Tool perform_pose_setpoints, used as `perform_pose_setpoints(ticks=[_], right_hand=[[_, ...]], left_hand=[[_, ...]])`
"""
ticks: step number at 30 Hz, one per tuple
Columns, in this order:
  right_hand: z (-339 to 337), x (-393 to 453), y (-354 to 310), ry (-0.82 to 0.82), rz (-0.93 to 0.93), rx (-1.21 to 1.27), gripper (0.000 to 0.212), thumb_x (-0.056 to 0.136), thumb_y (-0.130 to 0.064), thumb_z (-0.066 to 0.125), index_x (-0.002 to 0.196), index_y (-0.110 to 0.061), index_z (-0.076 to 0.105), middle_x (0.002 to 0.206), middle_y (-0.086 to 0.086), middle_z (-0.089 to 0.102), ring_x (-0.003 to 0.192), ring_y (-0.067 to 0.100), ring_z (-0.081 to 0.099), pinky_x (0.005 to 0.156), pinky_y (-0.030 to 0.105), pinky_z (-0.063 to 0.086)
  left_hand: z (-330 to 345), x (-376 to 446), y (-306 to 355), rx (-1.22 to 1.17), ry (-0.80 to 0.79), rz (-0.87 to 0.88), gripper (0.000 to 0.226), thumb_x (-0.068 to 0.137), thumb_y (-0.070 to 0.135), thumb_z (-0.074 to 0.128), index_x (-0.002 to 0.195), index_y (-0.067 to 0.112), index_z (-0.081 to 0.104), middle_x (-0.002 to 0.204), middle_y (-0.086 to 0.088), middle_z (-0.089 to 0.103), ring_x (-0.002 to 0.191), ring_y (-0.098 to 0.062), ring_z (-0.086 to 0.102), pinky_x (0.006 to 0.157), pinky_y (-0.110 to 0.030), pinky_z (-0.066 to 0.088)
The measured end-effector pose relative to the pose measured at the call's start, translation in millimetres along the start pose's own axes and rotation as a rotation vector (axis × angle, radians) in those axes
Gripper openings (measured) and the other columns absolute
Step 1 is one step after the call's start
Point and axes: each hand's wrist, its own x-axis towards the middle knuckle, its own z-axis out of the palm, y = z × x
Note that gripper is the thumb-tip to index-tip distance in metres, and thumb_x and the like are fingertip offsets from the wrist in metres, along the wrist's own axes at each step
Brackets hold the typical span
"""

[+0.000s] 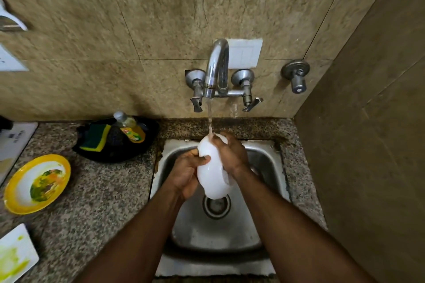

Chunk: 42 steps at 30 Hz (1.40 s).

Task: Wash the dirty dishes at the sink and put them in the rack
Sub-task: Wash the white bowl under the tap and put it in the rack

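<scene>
Head view: both hands gripping white bowl (212, 167) under tap (216, 69), over sink (264, 158); left hand (188, 172) beneath, right hand (232, 151) on top. Long axis running away from body. Dirty plate (36, 182) far left on bench (103, 190).

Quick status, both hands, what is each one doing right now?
Left hand: grips the white bowl from the side, thumb on it.
Right hand: fingers curled over the bowl's upper edge, under the running tap.

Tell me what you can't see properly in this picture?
Head view only:
- Bowl inside: faces away, both hands cover it.
- Square plate: cut off by the left edge.
- Rack: not in view.
- Bottle label: too small to read.
</scene>
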Motion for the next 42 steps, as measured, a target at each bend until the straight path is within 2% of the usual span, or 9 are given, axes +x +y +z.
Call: perform_pose_setpoints(ticks=[5, 10, 13, 17, 21, 29, 38, 40, 42], right_hand=[[8, -1, 14, -0.014, -0.432, -0.317, 0.061, 0.090, -0.060, 0.035, 0.138, -0.030, 0.060, 0.143, -0.001, 0.055, 0.129, 0.022, 0.050, 0.107, 0.038, 0.041], [14, -13, 26, 0.020, -0.826, -0.432, 0.049, 0.105, -0.034, 0.032, 0.147, -0.019, 0.053, 0.152, 0.002, 0.052, 0.144, 0.020, 0.040, 0.122, 0.038, 0.026], [20, -12, 25, -0.039, -0.726, -0.361, 0.046, 0.105, -0.031, 0.037, 0.147, -0.024, 0.053, 0.153, -0.001, 0.050, 0.146, 0.016, 0.038, 0.122, 0.034, 0.024], [12, 9, -3, -0.181, -0.077, -0.083, 0.041, 0.102, -0.039, 0.045, 0.127, -0.014, 0.066, 0.130, 0.008, 0.066, 0.121, 0.026, 0.060, 0.093, 0.023, 0.046], [7, 28, 5, -0.154, 0.346, 0.283, 0.076, 0.065, -0.081, 0.058, 0.105, -0.019, 0.075, 0.096, 0.008, 0.079, 0.095, 0.035, 0.072, 0.095, 0.048, 0.055], [5, 8, 1, 0.083, 0.006, 0.085, 0.074, 0.078, -0.083, 0.048, 0.122, -0.026, 0.067, 0.112, -0.001, 0.070, 0.102, 0.024, 0.065, 0.095, 0.039, 0.051], [16, 3, 10, 0.154, -0.661, -0.380, 0.052, 0.099, -0.062, 0.038, 0.140, -0.034, 0.054, 0.140, -0.003, 0.054, 0.127, 0.023, 0.049, 0.105, 0.037, 0.042], [20, 3, 8, 0.128, -0.618, -0.320, 0.046, 0.099, -0.058, 0.042, 0.134, -0.035, 0.061, 0.137, -0.008, 0.057, 0.125, 0.021, 0.051, 0.103, 0.036, 0.043], [18, 9, 0, 0.056, -0.362, -0.092, 0.036, 0.100, -0.046, 0.049, 0.124, -0.028, 0.069, 0.128, -0.003, 0.065, 0.118, 0.023, 0.058, 0.100, 0.035, 0.047]], left_hand=[[1, 6, 23, 0.025, -0.038, -0.111, 0.053, 0.073, -0.006, 0.053, 0.125, -0.004, 0.065, 0.116, -0.029, 0.066, 0.101, -0.043, 0.067, 0.084, -0.049, 0.059], [-2, 1, 27, 0.075, -0.077, -0.124, 0.050, 0.075, -0.018, 0.054, 0.122, -0.008, 0.064, 0.110, -0.027, 0.070, 0.102, -0.041, 0.068, 0.083, -0.044, 0.060], [-8, -2, 15, 0.080, -0.071, -0.068, 0.053, 0.075, -0.019, 0.063, 0.127, -0.008, 0.062, 0.122, -0.029, 0.067, 0.111, -0.044, 0.065, 0.086, -0.048, 0.059], [-12, -10, -2, 0.029, -0.083, -0.023, 0.059, 0.071, -0.014, 0.066, 0.130, -0.006, 0.061, 0.129, -0.029, 0.065, 0.114, -0.045, 0.064, 0.095, -0.059, 0.054], [-13, -14, -3, 0.006, -0.097, 0.006, 0.067, 0.071, -0.015, 0.064, 0.137, -0.002, 0.058, 0.133, -0.025, 0.064, 0.119, -0.041, 0.063, 0.098, -0.059, 0.053], [10, -2, 37, 0.364, -0.009, -0.106, 0.058, 0.054, -0.009, 0.081, 0.112, -0.005, 0.073, 0.113, -0.026, 0.073, 0.107, -0.049, 0.068, 0.094, -0.066, 0.053], [3, 3, 54, 0.369, -0.075, -0.159, 0.052, 0.067, -0.016, 0.071, 0.119, -0.011, 0.066, 0.114, -0.031, 0.070, 0.105, -0.049, 0.068, 0.091, -0.057, 0.057], [-4, 0, 50, 0.367, -0.092, -0.128, 0.053, 0.066, -0.018, 0.070, 0.118, -0.013, 0.065, 0.115, -0.032, 0.069, 0.105, -0.049, 0.068, 0.091, -0.056, 0.057], [-11, -4, 40, 0.384, -0.095, -0.095, 0.058, 0.060, -0.014, 0.076, 0.117, -0.011, 0.068, 0.117, -0.030, 0.070, 0.110, -0.049, 0.067, 0.093, -0.058, 0.056]])
